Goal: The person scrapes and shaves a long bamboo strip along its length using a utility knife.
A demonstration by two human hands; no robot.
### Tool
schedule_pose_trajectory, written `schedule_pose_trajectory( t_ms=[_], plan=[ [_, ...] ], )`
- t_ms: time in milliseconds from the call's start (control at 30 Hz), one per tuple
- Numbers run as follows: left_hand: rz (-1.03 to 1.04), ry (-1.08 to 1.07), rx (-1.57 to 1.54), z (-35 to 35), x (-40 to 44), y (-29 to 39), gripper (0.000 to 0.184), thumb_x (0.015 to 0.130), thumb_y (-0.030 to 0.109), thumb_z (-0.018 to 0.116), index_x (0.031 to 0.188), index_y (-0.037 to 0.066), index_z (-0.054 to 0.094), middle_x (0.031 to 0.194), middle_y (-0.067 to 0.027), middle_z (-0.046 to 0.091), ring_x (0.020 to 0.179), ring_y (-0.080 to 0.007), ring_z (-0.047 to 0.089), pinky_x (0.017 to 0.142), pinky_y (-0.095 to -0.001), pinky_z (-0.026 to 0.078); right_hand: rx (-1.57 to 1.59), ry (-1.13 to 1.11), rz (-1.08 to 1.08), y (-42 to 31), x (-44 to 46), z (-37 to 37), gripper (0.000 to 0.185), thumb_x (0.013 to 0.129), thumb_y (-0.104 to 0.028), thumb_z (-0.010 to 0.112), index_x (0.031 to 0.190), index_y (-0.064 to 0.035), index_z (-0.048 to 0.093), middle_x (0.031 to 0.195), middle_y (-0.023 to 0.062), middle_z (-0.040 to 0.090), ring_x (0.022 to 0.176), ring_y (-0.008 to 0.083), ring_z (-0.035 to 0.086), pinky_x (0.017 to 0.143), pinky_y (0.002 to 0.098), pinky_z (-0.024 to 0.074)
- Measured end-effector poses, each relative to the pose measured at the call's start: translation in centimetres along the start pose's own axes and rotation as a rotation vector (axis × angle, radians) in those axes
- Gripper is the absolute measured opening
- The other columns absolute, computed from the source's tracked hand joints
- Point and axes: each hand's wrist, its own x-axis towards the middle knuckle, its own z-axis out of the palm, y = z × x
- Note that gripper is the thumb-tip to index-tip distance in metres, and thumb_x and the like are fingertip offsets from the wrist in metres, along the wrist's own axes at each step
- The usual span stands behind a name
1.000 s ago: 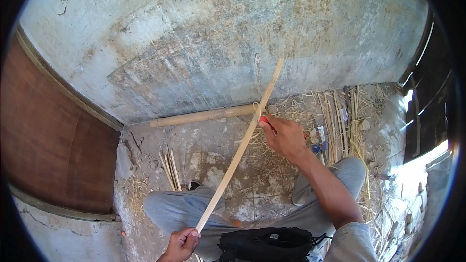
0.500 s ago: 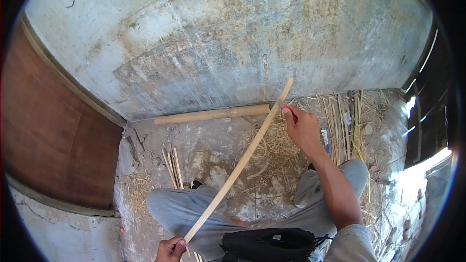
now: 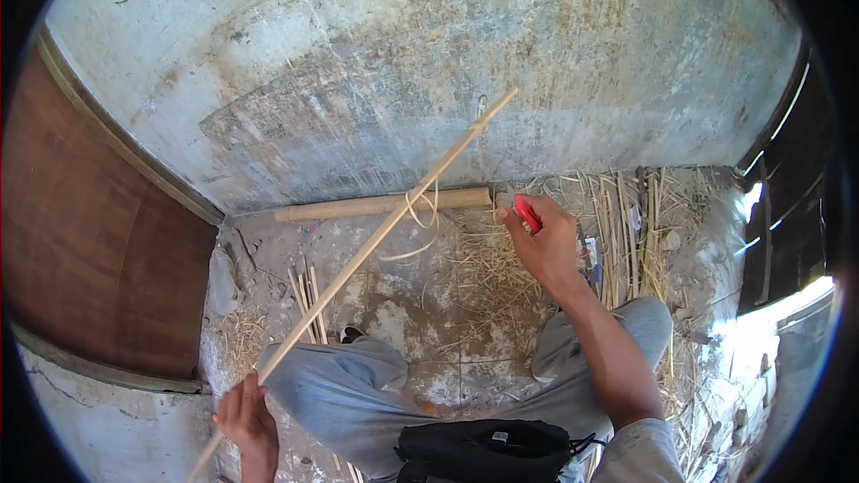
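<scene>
My left hand (image 3: 247, 418) is closed around a long, pale bamboo strip (image 3: 344, 276), which slants up to the right across my lap, its lower end running past the hand. A thin curled shaving (image 3: 435, 222) hangs from the strip's middle. My right hand (image 3: 543, 241) is closed on a small red-handled knife (image 3: 528, 214), apart from the strip and to its right. The knife's blade cannot be made out.
Against the stained wall (image 3: 537, 63) lies a thick bamboo pole (image 3: 385, 207). Thin sticks (image 3: 310, 300) lean by my left leg, and more strips (image 3: 617, 233) lie at right. Shavings (image 3: 497, 264) litter the floor. A black bag (image 3: 488, 449) rests on my lap.
My left hand has moved left and up with the strip, which now extends below the hand. A curled shaving hangs from it. My right hand, holding the knife, is now apart from the strip.
</scene>
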Motion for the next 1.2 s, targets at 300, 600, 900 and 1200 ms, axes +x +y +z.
schedule_pose_trajectory(
  t_ms=[300,600,900,1200],
  plan=[
    [-0.740,-0.351,-0.810,1.8,2.1,-1.6,0.028,0.102,0.019,0.057,0.085,-0.002,0.063,0.058,0.0022,0.050,0.050,-0.0043,0.045,0.045,-0.0227,0.032,0.087,0.070,-0.069,-0.1,-0.2,0.4,0.026,0.085,-0.020,0.079,0.094,0.0036,0.070,0.074,0.0118,0.061,0.060,0.0170,0.054,0.055,0.0307,0.0439],
    [-0.632,-0.358,-0.876,2.5,0.8,-0.5,0.025,0.099,0.019,0.064,0.084,-0.001,0.064,0.062,0.0060,0.051,0.055,-0.0014,0.042,0.049,-0.0206,0.031,0.361,-0.285,0.334,-0.8,-2.2,2.2,0.054,0.081,-0.030,0.083,0.122,0.0010,0.063,0.110,0.0062,0.071,0.066,0.0022,0.048,0.058,0.0219,0.0442],
    [-0.714,-0.431,-0.974,2.1,0.8,1.1,0.023,0.095,0.017,0.070,0.084,-0.003,0.066,0.064,0.0065,0.053,0.057,-0.0008,0.042,0.050,-0.0196,0.030,0.739,-0.285,0.364,-0.4,-2.4,3.8,0.041,0.093,-0.015,0.069,0.129,0.0027,0.058,0.111,0.0073,0.071,0.065,0.0015,0.047,0.060,0.0208,0.0441],
    [-0.666,-0.162,-0.901,2.3,3.1,-0.1,0.029,0.100,0.023,0.061,0.086,-0.003,0.064,0.063,0.0042,0.050,0.057,-0.0032,0.042,0.051,-0.0212,0.030,-0.118,-0.684,0.219,2.9,-4.5,4.2,0.021,0.090,-0.016,0.069,0.103,-0.0003,0.070,0.086,0.0138,0.073,0.068,0.0254,0.069,0.062,0.0373,0.0526]
  ],
)
